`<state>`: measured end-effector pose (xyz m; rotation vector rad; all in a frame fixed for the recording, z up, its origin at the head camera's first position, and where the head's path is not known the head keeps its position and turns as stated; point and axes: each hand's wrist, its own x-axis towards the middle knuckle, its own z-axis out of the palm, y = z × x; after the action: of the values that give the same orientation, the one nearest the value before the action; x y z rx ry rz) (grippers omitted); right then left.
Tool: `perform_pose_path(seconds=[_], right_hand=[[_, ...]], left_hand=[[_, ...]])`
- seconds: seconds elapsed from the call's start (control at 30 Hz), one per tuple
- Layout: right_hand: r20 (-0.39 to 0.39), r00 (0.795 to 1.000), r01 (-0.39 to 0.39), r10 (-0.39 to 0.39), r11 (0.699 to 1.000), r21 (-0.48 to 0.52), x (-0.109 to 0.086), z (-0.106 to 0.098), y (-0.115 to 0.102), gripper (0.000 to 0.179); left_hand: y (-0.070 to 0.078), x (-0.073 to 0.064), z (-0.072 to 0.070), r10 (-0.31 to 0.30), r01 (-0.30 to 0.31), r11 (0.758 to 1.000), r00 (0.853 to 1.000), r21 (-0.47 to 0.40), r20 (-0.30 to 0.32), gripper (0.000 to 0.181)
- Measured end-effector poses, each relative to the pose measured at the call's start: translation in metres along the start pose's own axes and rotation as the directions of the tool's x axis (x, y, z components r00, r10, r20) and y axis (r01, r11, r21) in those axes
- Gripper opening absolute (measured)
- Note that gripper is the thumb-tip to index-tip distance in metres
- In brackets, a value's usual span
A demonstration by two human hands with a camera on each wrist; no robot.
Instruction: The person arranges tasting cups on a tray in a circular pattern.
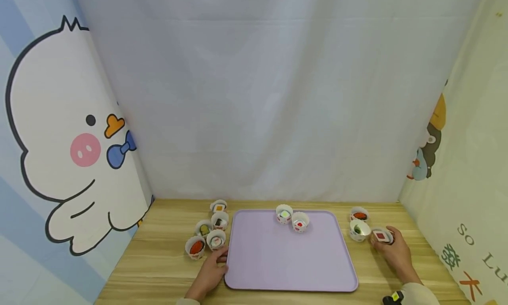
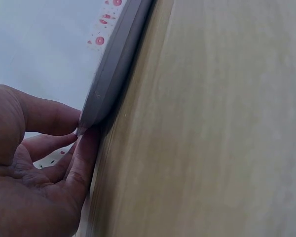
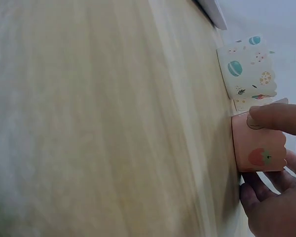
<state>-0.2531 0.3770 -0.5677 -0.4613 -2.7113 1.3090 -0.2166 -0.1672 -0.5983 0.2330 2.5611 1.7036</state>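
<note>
My left hand (image 1: 210, 271) pinches the left rim of a lilac tray (image 1: 289, 265) between thumb and fingers; the left wrist view shows the tray's edge (image 2: 108, 74) between them. On the far part of the tray stand two paper cups, one with a green-yellow piece (image 1: 284, 214) and one with a red piece (image 1: 300, 222). To the right of the tray my right hand (image 1: 397, 253) grips a pink paper cup (image 3: 259, 145) with a strawberry print, its thumb on the near wall and fingers around the other side. A dark red square shows inside that cup (image 1: 382, 236), which stands on the table.
Beside the gripped cup stand a cup with a green piece (image 1: 360, 231) and one with orange-red filling (image 1: 359, 214). Left of the tray several filled paper cups (image 1: 204, 228) cluster on the wooden table (image 1: 158, 261). A pale curtain (image 1: 254, 98) hangs behind.
</note>
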Motion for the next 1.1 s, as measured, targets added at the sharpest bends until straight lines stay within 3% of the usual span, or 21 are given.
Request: perform_pose_path(seconds=[0.57,0.9,1.1], right_hand=[[-0.086,0.996,0.012,-0.013,1.0,-0.013,-0.009,-0.007,-0.005,0.075],[-0.065,0.994,0.082,-0.087,0.994,-0.072,-0.02,-0.028,-0.019,0.078],[-0.006,0.991,0.131,-0.132,0.989,-0.067,-0.028,-0.04,-0.03,0.078]], left_hand=[[0.002,-0.001,0.001,-0.008,0.008,1.0,1.0,-0.006,0.001,0.055],[0.002,0.001,0.001,0.004,-0.004,1.0,1.0,0.002,-0.007,0.054],[0.0,0.001,0.0,0.001,0.0,1.0,1.0,0.006,-0.016,0.054]])
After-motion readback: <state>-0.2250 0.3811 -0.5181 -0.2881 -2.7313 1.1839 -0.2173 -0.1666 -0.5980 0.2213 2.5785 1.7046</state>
